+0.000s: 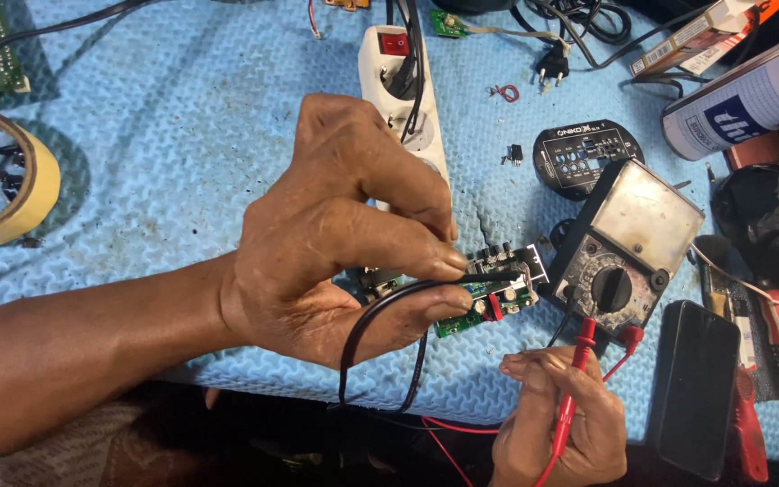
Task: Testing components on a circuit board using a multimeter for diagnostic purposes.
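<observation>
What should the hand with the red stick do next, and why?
Probably bring the red probe up to the small green circuit board. The left hand already holds the black probe against the board, while the right hand keeps the red one short of it, beside the meter.

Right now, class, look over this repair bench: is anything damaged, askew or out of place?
Little stands out. The multimeter sits askew on the blue mat, its window scuffed and cloudy. A loose mains plug lies unplugged beside the power strip.
</observation>
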